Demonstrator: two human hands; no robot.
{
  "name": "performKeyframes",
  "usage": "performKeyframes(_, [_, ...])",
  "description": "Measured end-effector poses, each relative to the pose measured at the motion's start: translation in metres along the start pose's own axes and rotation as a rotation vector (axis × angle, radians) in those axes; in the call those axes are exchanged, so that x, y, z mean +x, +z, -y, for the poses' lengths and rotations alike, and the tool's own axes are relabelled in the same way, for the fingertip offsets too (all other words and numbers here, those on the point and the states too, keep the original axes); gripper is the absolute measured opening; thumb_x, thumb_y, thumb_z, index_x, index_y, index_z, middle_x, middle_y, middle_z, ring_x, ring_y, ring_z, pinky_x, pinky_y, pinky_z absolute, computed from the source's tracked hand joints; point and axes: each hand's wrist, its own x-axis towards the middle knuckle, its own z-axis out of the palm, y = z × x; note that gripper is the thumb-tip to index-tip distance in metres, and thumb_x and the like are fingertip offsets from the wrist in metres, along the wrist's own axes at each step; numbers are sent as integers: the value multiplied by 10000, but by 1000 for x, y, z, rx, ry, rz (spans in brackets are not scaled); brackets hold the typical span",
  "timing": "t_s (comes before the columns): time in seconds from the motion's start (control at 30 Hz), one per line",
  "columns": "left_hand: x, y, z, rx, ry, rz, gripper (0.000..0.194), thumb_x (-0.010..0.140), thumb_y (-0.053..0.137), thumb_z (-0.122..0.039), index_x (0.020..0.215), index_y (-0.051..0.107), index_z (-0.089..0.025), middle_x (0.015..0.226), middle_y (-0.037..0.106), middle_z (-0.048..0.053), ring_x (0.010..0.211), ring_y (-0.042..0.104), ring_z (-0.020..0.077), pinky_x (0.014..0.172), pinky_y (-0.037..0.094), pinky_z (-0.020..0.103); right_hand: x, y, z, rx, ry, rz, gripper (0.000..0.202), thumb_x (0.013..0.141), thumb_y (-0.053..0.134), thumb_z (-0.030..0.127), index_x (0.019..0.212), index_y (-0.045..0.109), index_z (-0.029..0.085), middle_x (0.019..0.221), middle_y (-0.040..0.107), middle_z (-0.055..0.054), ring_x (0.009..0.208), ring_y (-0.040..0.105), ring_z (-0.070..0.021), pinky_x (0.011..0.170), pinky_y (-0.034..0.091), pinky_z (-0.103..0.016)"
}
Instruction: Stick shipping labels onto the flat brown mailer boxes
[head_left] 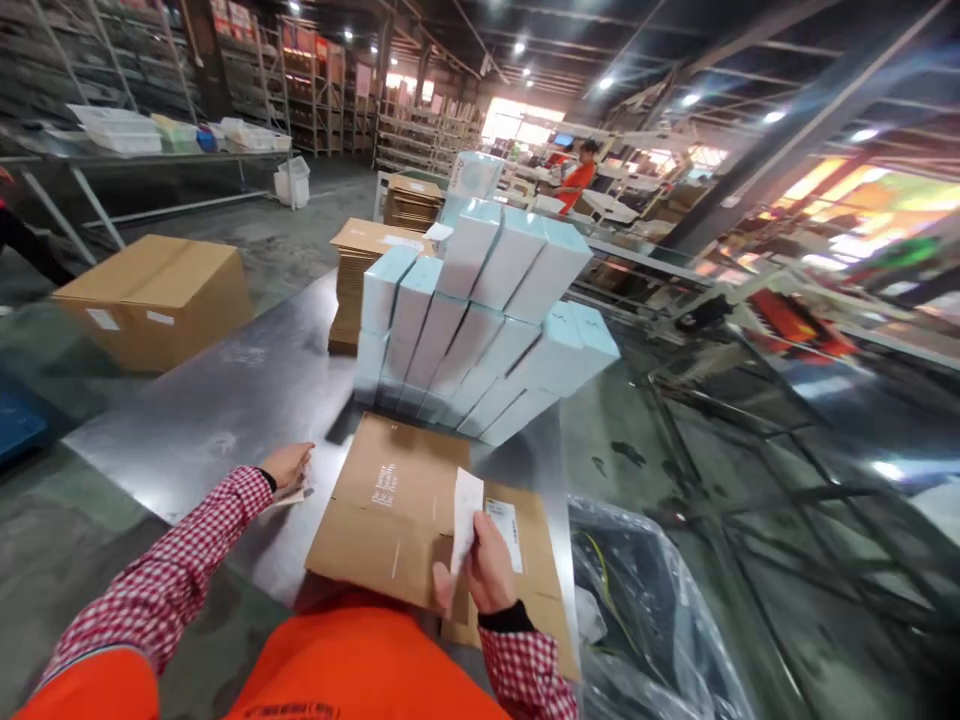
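My right hand [489, 568] pinches a white paper label [468, 505] above a flattened brown cardboard box [405, 490] with white print on it. Beneath that box, to the right, lies another cardboard piece [532, 550] bearing a white printed sticker [504, 530]. Left of the cardboard, my left hand [287, 468] is low over the metal table, its fingers closed. A small pale slip of paper [292, 497] pokes out under those fingers, partly hidden by them.
Pale blue-white boxes [480, 330] stand stacked at the back of the metal table [247, 360]. Behind them is a pile of flat cardboard [356, 290]. A large carton [161, 300] sits left, a plastic-lined bin [645, 600] right. A person in orange [579, 180] is farther off.
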Motion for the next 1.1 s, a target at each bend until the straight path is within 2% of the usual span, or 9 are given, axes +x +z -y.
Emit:
performKeyframes(0.13, [-17, 33, -61, -58, 134, -24, 452, 878, 456, -474, 1131, 613, -133, 1265, 576, 179, 1229, 487, 337, 1050, 354, 493, -4, 4, -3, 212, 3, -74, 382, 575, 758, 458, 780, 601, 177, 789, 678, 11, 748, 615, -138, 693, 514, -261])
performKeyframes(0.2, [-40, 59, -109, -139, 310, 131, 463, 852, 523, -518, 1223, 584, -248, 1295, 591, 75, 1189, 539, 244, 1041, 410, 378, -7, 8, -2, 281, -36, -95, 363, 604, 746, 459, 789, 595, 185, 785, 675, 19, 758, 619, -134, 712, 517, -260])
performKeyframes(0.27, [-63, 86, -151, -259, 558, 324, 699, 734, 672, -562, 1319, 511, -216, 1394, 503, 113, 1266, 457, 290, 1092, 343, 422, -12, 10, 0, 355, -55, -95, 348, 612, 752, 450, 789, 594, 195, 757, 667, 28, 735, 617, -129, 705, 519, -257])
performKeyframes(0.37, [-81, 114, -187, -402, 389, 304, 433, 890, 480, -511, 1091, 614, -151, 1067, 657, 107, 980, 586, 234, 876, 470, 348, -20, 1, 8, 415, -47, -43, 306, 617, 773, 392, 804, 612, 210, 760, 663, 34, 755, 623, -133, 709, 522, -256])
performKeyframes(0.47, [-77, 113, -191, -468, 247, 399, 402, 942, 368, -466, 839, 596, -152, 746, 591, 18, 679, 516, 149, 608, 411, 241, -25, -25, 22, 442, 18, 52, 322, 589, 807, 271, 861, 640, 222, 851, 687, 24, 778, 627, -133, 695, 519, -246])
performKeyframes(0.6, [-66, 95, -189, -380, 327, 660, 370, 927, 393, -454, 810, 585, -160, 749, 562, 2, 684, 465, 138, 610, 351, 229, -25, -73, 26, 306, 123, 175, 362, 559, 837, 267, 874, 670, 207, 828, 698, 4, 690, 608, -127, 620, 489, -237])
performKeyframes(0.73, [-69, 94, -193, -339, 221, 721, 413, 893, 400, -527, 732, 522, -167, 708, 505, -6, 645, 419, 132, 576, 324, 230, -26, -109, 12, 31, 33, 279, 313, 637, 794, 389, 836, 698, 167, 754, 679, -18, 637, 564, -123, 597, 433, -236])
performKeyframes(0.87, [-83, 110, -196, -333, 174, 649, 471, 885, 356, -577, 650, 444, -179, 651, 411, -21, 607, 365, 125, 546, 277, 237, -37, -124, 3, -68, -31, 204, 360, 638, 761, 502, 691, 673, 156, 629, 624, 0, 577, 505, -114, 563, 383, -233])
performKeyframes(1.1, [-103, 151, -193, -551, 28, 306, 512, 757, 512, -650, 545, 402, -197, 544, 365, -47, 545, 353, 119, 530, 276, 242, -46, -145, 2, 51, -32, -30, 361, 590, 776, 495, 714, 665, 175, 640, 644, 0, 610, 558, -140, 541, 415, -234])
